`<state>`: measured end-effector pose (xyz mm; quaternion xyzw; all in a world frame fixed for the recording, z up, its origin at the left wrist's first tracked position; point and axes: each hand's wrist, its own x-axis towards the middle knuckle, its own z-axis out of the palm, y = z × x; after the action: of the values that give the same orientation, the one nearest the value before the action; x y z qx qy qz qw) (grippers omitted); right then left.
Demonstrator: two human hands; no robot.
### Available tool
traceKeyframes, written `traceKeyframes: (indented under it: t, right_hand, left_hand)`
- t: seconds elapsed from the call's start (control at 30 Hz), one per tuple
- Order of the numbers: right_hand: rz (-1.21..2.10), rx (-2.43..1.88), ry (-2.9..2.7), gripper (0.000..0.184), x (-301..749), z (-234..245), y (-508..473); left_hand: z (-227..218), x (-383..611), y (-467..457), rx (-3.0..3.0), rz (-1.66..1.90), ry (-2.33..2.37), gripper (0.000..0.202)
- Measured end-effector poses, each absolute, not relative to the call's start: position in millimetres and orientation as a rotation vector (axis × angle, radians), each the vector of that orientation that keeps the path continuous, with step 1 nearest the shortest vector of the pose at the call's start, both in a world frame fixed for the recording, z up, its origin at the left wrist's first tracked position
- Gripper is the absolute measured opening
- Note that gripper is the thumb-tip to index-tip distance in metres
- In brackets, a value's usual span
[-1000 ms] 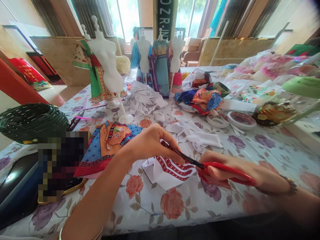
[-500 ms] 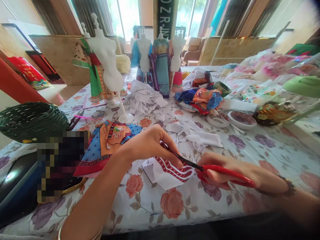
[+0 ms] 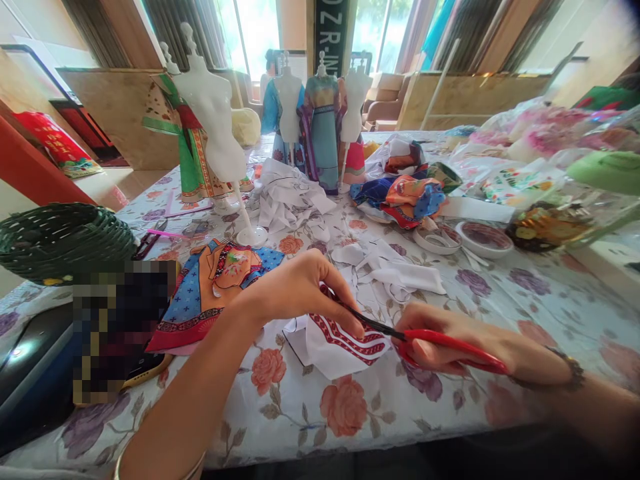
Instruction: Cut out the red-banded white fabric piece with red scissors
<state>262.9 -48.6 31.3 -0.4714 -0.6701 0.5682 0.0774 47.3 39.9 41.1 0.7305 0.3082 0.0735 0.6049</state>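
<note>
The tabletop (image 3: 280,427), under a flowered cloth, carries all the work. Toward its far left corner a bare white dress form (image 3: 210,127) stands upright on its own base, apparently set back to leave working room in front. A dark green basket (image 3: 65,240) occupies the left edge. Beyond the middle lies a loose heap of white scraps (image 3: 295,197), probably pushed there out of the way. A blue and orange printed piece (image 3: 193,303) lies flat between basket and hands. Near the middle of the near edge, the right hand (image 3: 445,323) is closed around the red handles of the scissors (image 3: 455,343), whose dark blades point left along the upper edge of a red-banded fabric piece (image 3: 340,353). The left hand (image 3: 305,290) pinches that edge beside the blades, presumably to steady it; whether cloth lies between the blades cannot be told.
</note>
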Motion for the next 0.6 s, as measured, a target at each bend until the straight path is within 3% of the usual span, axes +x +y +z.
traceKeyframes:
  t: [0.47, 0.6]
  right_hand:
    - [1.753, -1.282, -2.062, 0.07, 263.1, 32.9, -45.3]
    - [1.673, -1.417, -1.986, 0.07, 261.3, 33.4, -48.8]
  left_hand:
    - [41.9, 46.6, 40.4, 1.692, 0.151, 0.711, 0.011]
    - [41.4, 45.8, 41.3, 1.704, 0.141, 0.709, 0.01]
